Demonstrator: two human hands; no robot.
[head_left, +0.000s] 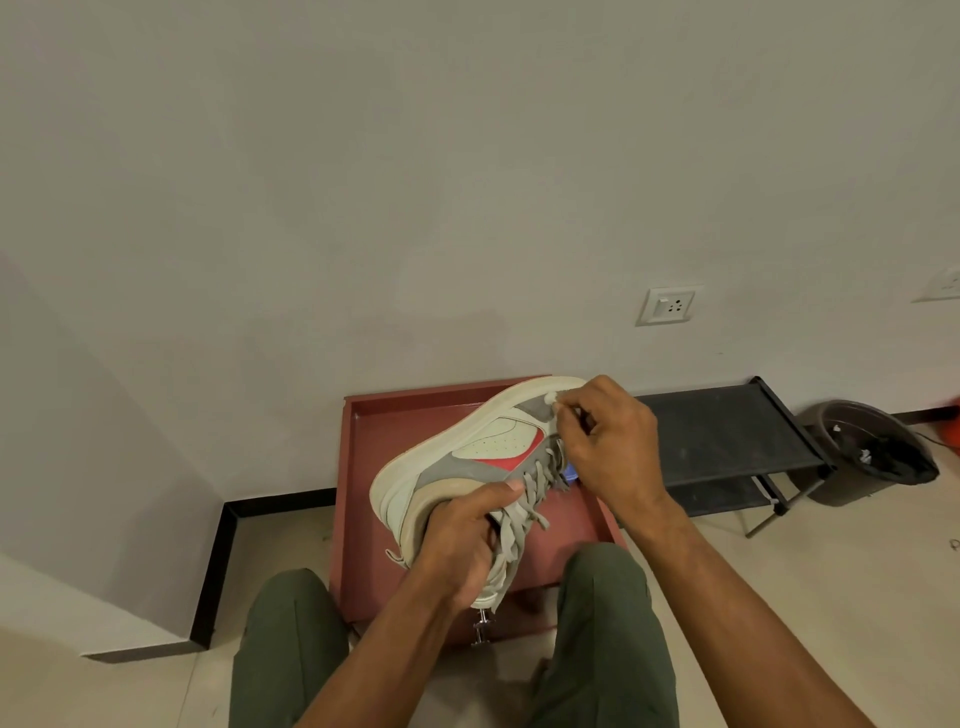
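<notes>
Steadying the sneaker (498, 441) above the red tray (374, 467), my left hand (457, 540) grips its collar, with the sole turned far-left and the laces (519, 519) dangling. My right hand (608, 447) pinches a small white wad (549, 399) against the grey toe panel. I judge this to be spot-cleaning. The next move calls for short rubs while the left hand braces firmly.

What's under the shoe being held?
A red tray lies on the floor beneath the shoe. The shoe, left hand and right hand cover much of its base, so anything there is hidden.
</notes>
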